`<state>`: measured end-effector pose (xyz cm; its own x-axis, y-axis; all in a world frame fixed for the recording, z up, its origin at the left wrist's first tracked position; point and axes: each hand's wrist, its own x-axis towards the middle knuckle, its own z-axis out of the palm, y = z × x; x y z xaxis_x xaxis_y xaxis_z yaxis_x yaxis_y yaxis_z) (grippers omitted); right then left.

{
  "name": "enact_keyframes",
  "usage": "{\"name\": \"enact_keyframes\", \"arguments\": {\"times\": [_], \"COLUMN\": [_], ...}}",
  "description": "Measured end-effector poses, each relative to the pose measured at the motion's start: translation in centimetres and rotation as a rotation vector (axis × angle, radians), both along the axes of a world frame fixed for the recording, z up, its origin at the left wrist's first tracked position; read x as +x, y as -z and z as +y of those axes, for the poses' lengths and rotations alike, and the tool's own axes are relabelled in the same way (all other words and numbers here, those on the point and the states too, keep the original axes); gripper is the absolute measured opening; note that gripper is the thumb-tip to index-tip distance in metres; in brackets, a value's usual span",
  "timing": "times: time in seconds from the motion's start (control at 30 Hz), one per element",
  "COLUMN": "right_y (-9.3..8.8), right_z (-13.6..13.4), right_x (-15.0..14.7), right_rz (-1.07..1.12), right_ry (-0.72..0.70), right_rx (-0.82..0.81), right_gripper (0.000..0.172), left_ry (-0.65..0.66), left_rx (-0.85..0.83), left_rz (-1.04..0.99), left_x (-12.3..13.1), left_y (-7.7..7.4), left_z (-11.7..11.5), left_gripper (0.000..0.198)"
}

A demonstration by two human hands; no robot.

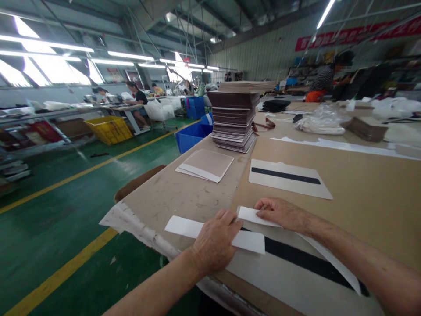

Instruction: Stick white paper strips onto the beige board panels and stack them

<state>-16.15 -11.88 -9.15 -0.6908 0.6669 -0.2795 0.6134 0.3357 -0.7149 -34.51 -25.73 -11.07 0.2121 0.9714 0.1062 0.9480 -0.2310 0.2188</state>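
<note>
My left hand [219,239] is closed on a short white strip [251,241], which sticks out on both sides of it. Between finger and thumb, my right hand [283,214] pinches the end of another white strip [248,214]. That second strip runs back under my right forearm, and its far end curves up off the sheet. Under both hands lies a pale sheet [256,274] with a black band [302,259] along it. Farther up the table is a similar pale panel [263,176] with a black band, touched by neither hand.
A tall stack of brown and white sheets [234,118] stands at the table's far left edge. In front of it lie loose square sheets [208,164]. Plastic-wrapped goods [324,120] rest at the back. A blue bin [190,137] is beside the table; people work in the distance.
</note>
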Motion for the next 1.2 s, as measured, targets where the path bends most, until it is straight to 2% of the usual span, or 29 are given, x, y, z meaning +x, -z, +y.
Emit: {"name": "enact_keyframes", "arguments": {"times": [0.37,0.63,0.73,0.83,0.93,1.0,1.07,1.13,1.2], "right_y": [0.1,0.4,0.2,-0.3,-0.6,-0.2,0.8,2.0,3.0], "right_z": [0.0,0.1,0.3,1.1,1.6,1.3,0.6,-0.5,-1.7], "right_x": [-0.8,-1.3,-0.6,2.5,8.0,11.9,14.8,16.4,16.8], "right_rz": [-0.045,-0.097,-0.085,-0.034,0.025,0.039,0.042,0.043,0.031], "right_ry": [0.005,-0.01,0.009,-0.019,-0.068,-0.001,0.144,0.297,0.399], "right_rx": [0.013,0.045,0.048,-0.075,-0.244,-0.301,-0.295,-0.245,-0.156], "right_gripper": [0.013,0.016,0.02,0.038,0.054,0.051,0.041,0.033,0.029], "left_ry": [0.1,0.096,0.095,0.09,0.081,0.085,0.095,0.102,0.104], "left_rx": [0.002,0.008,0.012,0.016,0.028,0.036,0.045,0.053,0.062], "left_rz": [-0.031,0.007,0.011,0.006,-0.003,-0.018,-0.034,-0.037,-0.028], "left_x": [-0.6,-0.6,-0.5,-0.6,-0.7,-0.8,-0.9,-1.0,-1.1], "left_y": [0.7,0.8,0.7,0.8,1.0,1.1,1.2,1.2,1.2], "left_z": [0.1,0.3,0.3,0.4,0.5,0.6,0.7,0.7,0.8], "left_gripper": [0.042,0.039,0.04,0.04,0.042,0.044,0.045,0.044,0.044]}}
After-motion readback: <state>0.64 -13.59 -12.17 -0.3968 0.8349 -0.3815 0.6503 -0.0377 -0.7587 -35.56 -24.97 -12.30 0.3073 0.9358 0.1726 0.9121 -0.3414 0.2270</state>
